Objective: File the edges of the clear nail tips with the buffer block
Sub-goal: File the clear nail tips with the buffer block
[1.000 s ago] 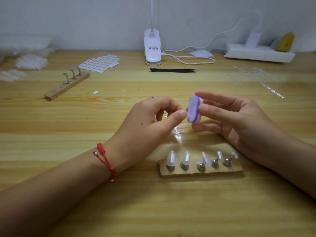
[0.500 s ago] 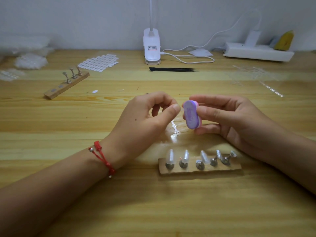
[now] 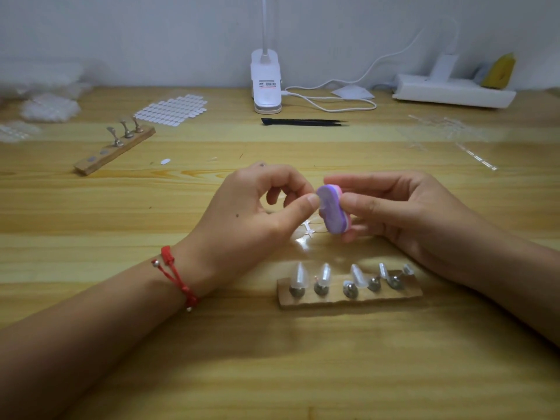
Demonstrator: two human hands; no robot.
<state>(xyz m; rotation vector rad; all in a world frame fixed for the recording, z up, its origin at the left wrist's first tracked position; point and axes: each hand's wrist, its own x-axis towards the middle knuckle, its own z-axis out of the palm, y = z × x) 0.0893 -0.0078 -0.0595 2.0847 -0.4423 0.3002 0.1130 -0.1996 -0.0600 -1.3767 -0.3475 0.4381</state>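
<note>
At the far left lie fluffy heaps of clear plastic bits (image 3: 45, 107), then a wooden strip (image 3: 115, 150) with three upright metal pegs and a sheet of white oval stickers (image 3: 171, 112). On the grained pine table (image 3: 91, 207) the left hand (image 3: 251, 213), a red cord bracelet (image 3: 175, 274) at its wrist, curls its fingers, with thumb and forefinger pinched on a faint clear nail tip (image 3: 325, 204) against the buffer block (image 3: 333, 210). Behind stand a glossy white lamp base (image 3: 266, 83) and slim black tweezers (image 3: 303, 122). The rounded, purple-and-pink layered block is gripped between the thumb and fingers of the right hand (image 3: 409, 213), above the table. Just in front, a rough wooden holder (image 3: 348, 294) carries five pointed translucent tips (image 3: 298, 275) on metal pegs; the right forearm overlaps its far end. A white power strip (image 3: 454, 90) sits back right
</note>
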